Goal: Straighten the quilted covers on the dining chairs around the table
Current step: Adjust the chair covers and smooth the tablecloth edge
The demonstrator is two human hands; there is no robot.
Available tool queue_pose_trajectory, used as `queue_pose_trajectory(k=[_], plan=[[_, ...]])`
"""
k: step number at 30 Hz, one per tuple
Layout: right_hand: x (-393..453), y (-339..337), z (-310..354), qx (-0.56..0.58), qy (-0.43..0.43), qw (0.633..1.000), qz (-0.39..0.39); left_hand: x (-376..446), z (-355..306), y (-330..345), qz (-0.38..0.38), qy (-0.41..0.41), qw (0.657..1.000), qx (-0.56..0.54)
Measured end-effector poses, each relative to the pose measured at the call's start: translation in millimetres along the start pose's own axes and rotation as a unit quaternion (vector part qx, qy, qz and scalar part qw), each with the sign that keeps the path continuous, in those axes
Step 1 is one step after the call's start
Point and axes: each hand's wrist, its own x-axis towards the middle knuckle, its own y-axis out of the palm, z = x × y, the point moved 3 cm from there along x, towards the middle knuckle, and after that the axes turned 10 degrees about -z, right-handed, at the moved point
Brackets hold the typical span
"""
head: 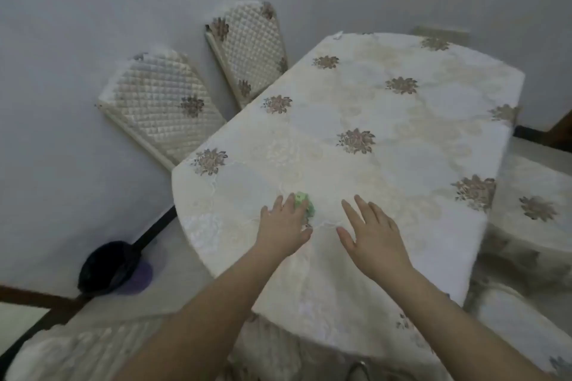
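Observation:
A cream tablecloth with brown flower motifs (pixel 356 120) covers the dining table. My left hand (pixel 286 226) rests flat on its near part, fingers over a small green cloth (pixel 305 202). My right hand (pixel 373 230) lies palm down beside it, fingers spread, holding nothing. Two chairs with quilted cream covers stand at the table's left side, one nearer (pixel 161 111) and one farther (pixel 250 46), their backs towards the wall. Another quilted cover (pixel 77 346) shows at the bottom left, below my left forearm. A covered chair (pixel 535 210) sits at the right.
A dark dustpan with a long handle (pixel 108 266) lies on the floor at the left, next to the wall. Another chair back (pixel 439 31) peeks over the table's far edge. A dark wooden threshold (pixel 37 297) crosses the floor at lower left.

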Motion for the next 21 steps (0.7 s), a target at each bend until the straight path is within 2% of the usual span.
queue_pose_trajectory(k=[6,13,17,21], plan=[[31,32,-32,0.003,-0.002,0.999,0.047,44,-8,38,0.081,-0.049,0.995,-0.006],[43,46,-44,0.02,-0.004,0.997,0.068,72,-13,71,0.109,-0.107,0.988,-0.033],[42,45,-53,0.02,-0.002,0.997,0.075,76,-14,80,0.06,-0.147,0.985,-0.074],[36,42,-61,0.035,0.003,0.996,0.084,69,-15,77,0.01,-0.134,0.986,-0.094]])
